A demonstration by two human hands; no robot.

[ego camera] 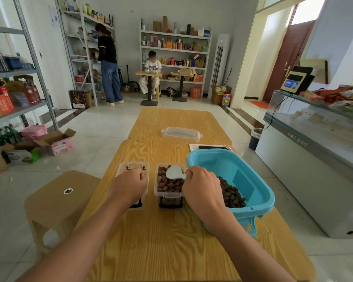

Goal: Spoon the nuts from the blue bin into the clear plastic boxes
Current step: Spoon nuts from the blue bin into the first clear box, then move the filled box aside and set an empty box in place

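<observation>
the right hand grips the handle of a white spoon, whose bowl is tipped over the middle clear plastic box; that box is nearly full of brown nuts. the left hand rests with curled fingers on the left clear box, though whether it actually grasps the rim i cannot tell. the blue bin sits just right of the filled box on the wooden table, with more nuts heaped in its near corner. a clear lid with a blue strip lies farther back on the table.
</observation>
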